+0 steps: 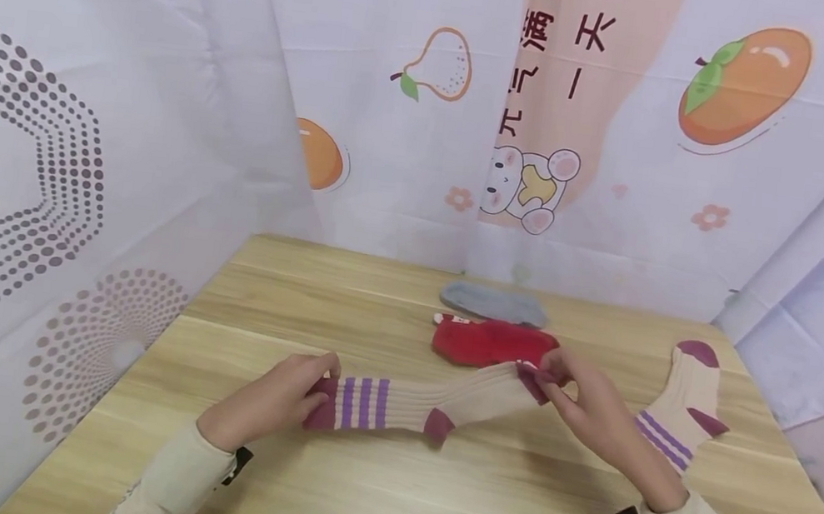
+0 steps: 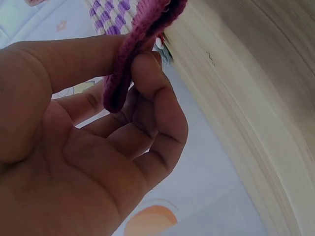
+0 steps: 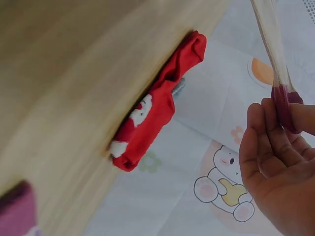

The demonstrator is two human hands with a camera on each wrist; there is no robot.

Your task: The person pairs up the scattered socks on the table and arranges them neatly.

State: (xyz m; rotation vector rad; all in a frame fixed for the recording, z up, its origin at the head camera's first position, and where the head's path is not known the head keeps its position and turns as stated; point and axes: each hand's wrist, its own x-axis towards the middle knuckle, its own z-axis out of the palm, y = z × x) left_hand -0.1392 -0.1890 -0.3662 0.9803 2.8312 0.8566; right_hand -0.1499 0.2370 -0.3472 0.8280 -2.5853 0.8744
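Stretched between both hands is a cream sock [image 1: 487,399] with purple stripes and maroon cuff, heel and toe. My left hand [image 1: 284,398] pinches the maroon cuff between thumb and fingers; the left wrist view shows the cuff's folded edge [image 2: 120,73] in that pinch. At the other end, my right hand [image 1: 585,401] pinches the maroon toe [image 3: 285,108]. The sock hangs just above the wooden table in the head view, its heel pointing toward the near side. A matching cream sock [image 1: 692,391] lies on the table, partly behind the right forearm.
Beyond the held sock lies a folded red sock [image 1: 486,342] with a white pattern, near the right hand. Behind it is a grey-blue sock [image 1: 493,303] by the table's back edge. A printed white curtain [image 1: 392,154] borders the wooden table [image 1: 286,302] at back and left.
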